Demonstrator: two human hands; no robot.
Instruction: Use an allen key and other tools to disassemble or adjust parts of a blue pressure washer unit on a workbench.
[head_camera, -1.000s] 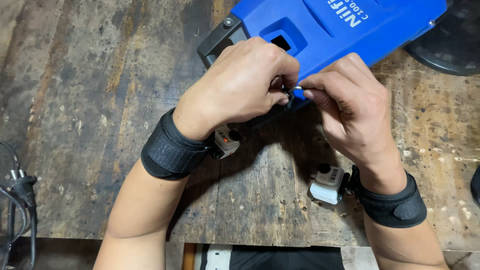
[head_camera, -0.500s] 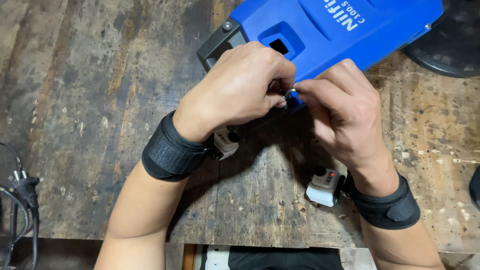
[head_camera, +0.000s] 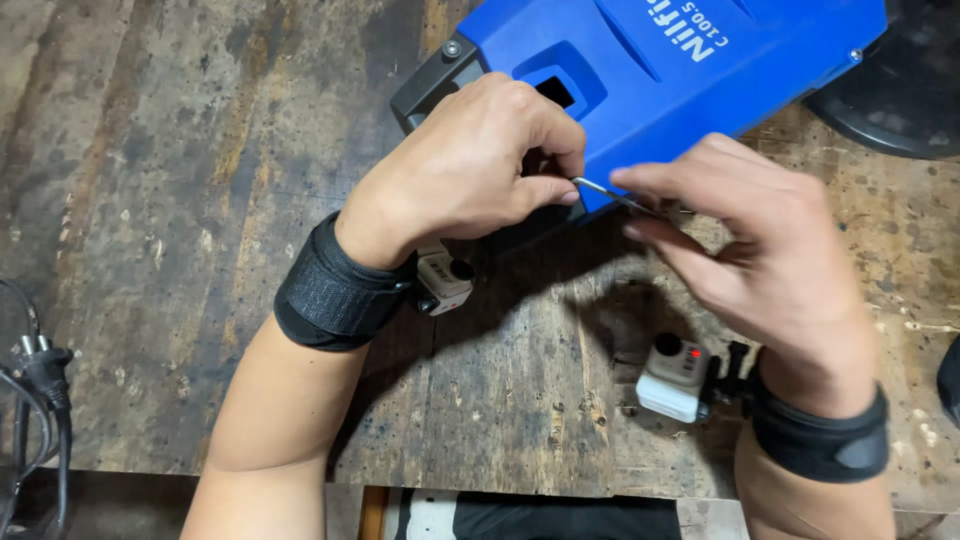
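At the far left edge a black power plug (head_camera: 45, 368) with two bare metal prongs lay on its rubbery cable, hanging just off the side of the counter (head_camera: 200, 150). The counter itself was rough old planks, dark and stained, with scuffed grain and pale worn patches.

Next came the left forearm, wrapped at the wrist in a broad black fabric band (head_camera: 335, 295) of woven, slightly ribbed texture. A small white boxy camera (head_camera: 443, 280) with a round dark lens sat under that wrist. The left hand (head_camera: 465, 165) was curled, knuckles up, its thumb and forefinger pinching one end of a thin, straight metal rod (head_camera: 620, 198), grey and shiny, at the lower edge of the blue housing (head_camera: 660, 75).

That housing was smooth moulded plastic, bright blue, angular, with a rectangular recess and a black frame at its left corner held by a silver screw. It lay tilted across the top of the counter.

The right hand (head_camera: 760, 250) met the rod from the other side, its fingers extended and closed loosely over the far end, so the rod spanned between both hands, just beside the housing's edge. A second white camera (head_camera: 675, 375) with a red dot rode beneath the right wrist, fixed to a smoother black strap (head_camera: 820, 435). At the upper right a round black disc (head_camera: 900, 90) rested on the planks.
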